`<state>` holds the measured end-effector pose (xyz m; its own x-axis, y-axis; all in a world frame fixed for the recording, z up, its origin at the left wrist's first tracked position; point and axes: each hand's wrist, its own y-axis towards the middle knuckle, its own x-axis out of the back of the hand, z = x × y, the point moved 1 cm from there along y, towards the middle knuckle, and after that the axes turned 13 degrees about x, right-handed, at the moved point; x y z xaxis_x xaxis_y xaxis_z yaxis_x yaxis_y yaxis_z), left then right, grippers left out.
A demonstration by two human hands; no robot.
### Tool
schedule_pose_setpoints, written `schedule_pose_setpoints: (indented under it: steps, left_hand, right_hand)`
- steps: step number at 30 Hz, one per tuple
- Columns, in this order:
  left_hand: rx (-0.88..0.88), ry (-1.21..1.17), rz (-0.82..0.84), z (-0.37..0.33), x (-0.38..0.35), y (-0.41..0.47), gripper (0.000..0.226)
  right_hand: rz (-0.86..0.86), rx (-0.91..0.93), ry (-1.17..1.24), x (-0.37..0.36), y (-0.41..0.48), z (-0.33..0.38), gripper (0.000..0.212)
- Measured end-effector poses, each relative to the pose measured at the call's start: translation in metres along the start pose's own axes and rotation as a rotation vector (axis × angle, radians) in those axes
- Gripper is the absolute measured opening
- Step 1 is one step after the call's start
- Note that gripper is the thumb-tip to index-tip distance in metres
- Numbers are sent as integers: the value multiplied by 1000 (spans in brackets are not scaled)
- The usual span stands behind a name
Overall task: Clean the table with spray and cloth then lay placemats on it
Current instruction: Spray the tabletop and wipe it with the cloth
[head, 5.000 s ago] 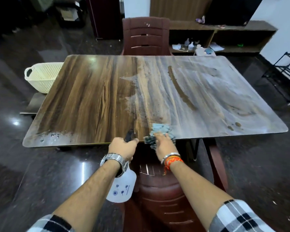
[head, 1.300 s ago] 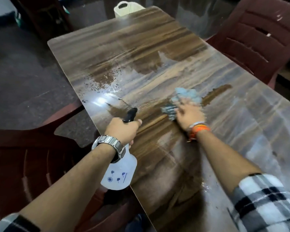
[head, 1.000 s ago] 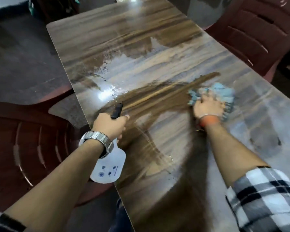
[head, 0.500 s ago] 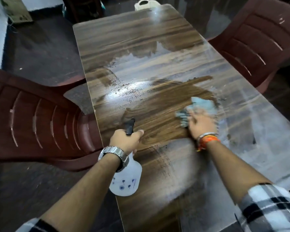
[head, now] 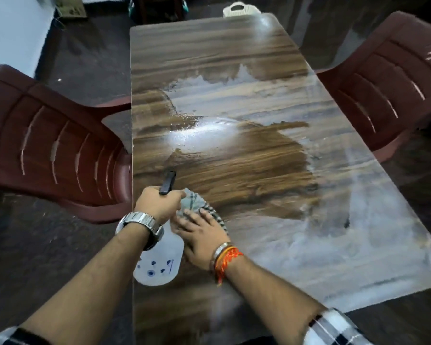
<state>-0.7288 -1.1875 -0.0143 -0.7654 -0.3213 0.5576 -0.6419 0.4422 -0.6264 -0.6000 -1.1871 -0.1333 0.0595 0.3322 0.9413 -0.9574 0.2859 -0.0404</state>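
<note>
- Your left hand (head: 159, 204) is fisted tight round the neck of the spray bottle (head: 159, 263), black nozzle poking out ahead of the knuckles, white body hanging below the wrist right at the table's near-left edge.
- Your right hand (head: 202, 235) lies flat, fingers spread, palm pressing the cloth (head: 197, 202) onto the table (head: 234, 58); it grips nothing, just pushes down.
- The cloth is bunched, pale blue-grey with dark stripes, sticking out ahead of your right fingers and touching your left knuckles.
- Both hands sit just beside each other, right fingertips against the bottle's shoulder.
- Ahead of the hands there's a dark wiped patch of wood grain; beyond it and off to the right, the top looks hazy and pale, with a glare spot and fine droplets.
- A watch (head: 141, 224) on your left wrist; a metal bangle and orange thread (head: 225, 260) on your right.
- A maroon chair (head: 52, 150) is left of your left hand, tucked to the table edge; another chair (head: 393, 78) stands far right.
- A white basket (head: 240, 9) peeks over the far end.
- The bottle carries small blue marks, too blurred to read.
</note>
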Motion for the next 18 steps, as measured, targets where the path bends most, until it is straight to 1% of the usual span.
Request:
schedule_pose_setpoints:
  steps: [1, 2, 4, 7, 9, 11, 12, 13, 14, 15, 18]
  left_hand:
    - [18, -6, 13, 3, -10, -10, 32]
    - [38, -8, 38, 7, -19, -19, 31]
    - [90, -13, 86, 17, -45, -44, 30]
    - [137, -35, 61, 30, -80, -77, 29]
    - [148, -59, 17, 39, -97, -95, 27]
    - [159, -51, 17, 46, -109, -112, 30]
    - [170, -42, 24, 50, -113, -119, 32]
    - [186, -38, 28, 54, -117, -128, 32]
    - [194, -39, 32, 59, -119, -136, 31]
    - [199, -42, 30, 65, -119, -145, 29]
    - [221, -57, 0, 84, -114, -162, 25]
  right_hand:
    - [-36, -22, -18, 1, -26, -14, 49]
    - [-76, -93, -28, 7, -54, -35, 49]
    - [-146, -373, -59, 19, -123, -97, 50]
    - [-220, -856, -99, 49, -231, -188, 58]
    - [-247, -1071, -42, 66, -274, -215, 52]
    - [-271, -1193, 19, 68, -276, -211, 51]
    - [-279, -1207, 40, 65, -265, -198, 51]
    - [-277, -1157, 49, 59, -251, -180, 53]
    - [-274, -1034, 39, 48, -235, -157, 55]
    - [-236, -860, 28, 38, -220, -128, 57]
    - [-17, -247, -5, 6, -183, -20, 56]
